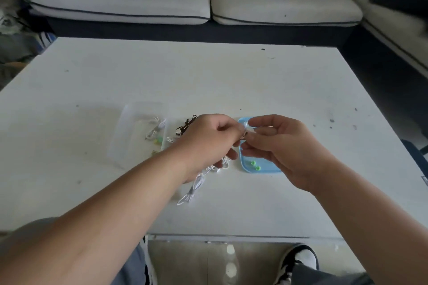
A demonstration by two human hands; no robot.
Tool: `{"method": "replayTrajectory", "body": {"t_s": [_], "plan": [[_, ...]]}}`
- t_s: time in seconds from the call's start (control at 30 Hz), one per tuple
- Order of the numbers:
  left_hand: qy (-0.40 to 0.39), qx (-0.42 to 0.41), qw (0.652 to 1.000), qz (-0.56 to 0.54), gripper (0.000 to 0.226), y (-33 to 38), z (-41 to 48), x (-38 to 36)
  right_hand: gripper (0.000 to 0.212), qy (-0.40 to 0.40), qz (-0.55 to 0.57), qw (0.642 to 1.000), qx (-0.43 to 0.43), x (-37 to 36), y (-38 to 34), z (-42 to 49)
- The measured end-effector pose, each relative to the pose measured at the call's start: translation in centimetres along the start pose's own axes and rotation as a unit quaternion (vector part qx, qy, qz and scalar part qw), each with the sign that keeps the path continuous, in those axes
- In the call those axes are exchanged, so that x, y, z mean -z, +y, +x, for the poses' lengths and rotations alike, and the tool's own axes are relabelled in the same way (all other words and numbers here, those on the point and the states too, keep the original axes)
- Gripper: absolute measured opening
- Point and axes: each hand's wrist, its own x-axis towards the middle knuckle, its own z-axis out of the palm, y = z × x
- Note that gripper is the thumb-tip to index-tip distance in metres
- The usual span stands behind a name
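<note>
Both hands met above the near middle of the table, the left hand curled with thumb and forefinger pinching one end of a white earphone cable, and the right hand pinching the same small end piece from the other side, its remaining fingers loosely spread. That two-sided pinch looked suited to fine work on a tiny part, probably pulling off or fitting a tip, though the part itself was too small and too covered by fingertips to tell which. The rest of the cable hung from under the left hand and trailed in loops onto the table toward the person, left slack so it would not tug on the end being worked. The hands were held directly over a blue lid, which seemed to serve as a catch tray: two green ear tips already lay on its near part, close together, where they could not roll away. To the left stood a clear box holding another coiled white cable and some green bits, apparently the store for sorted sets. A dark cord lay tangled between the box and the left hand, within easy reach and likely waiting its turn.
</note>
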Motion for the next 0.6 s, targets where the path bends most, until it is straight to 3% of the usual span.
{"method": "replayTrajectory", "body": {"t_s": [0.2, 0.47, 0.6], "plan": [[-0.005, -0.017, 0.999, -0.039, 0.014, -0.8, 2.2, -1.8, 0.021, 0.031, -0.090, 0.995, 0.016, 1.7, 0.1, 1.7], [0.037, -0.051, 0.998, 0.025, 0.014, -0.9, 3.7, -1.8, 0.037, 0.009, 0.010, 1.000, -0.015, 2.4, 0.3, 2.3], [0.030, -0.043, 0.999, -0.003, 0.014, -0.7, 3.7, -1.6, 0.026, 0.001, 0.024, 0.999, -0.026, 2.5, 0.1, 2.1]]}}
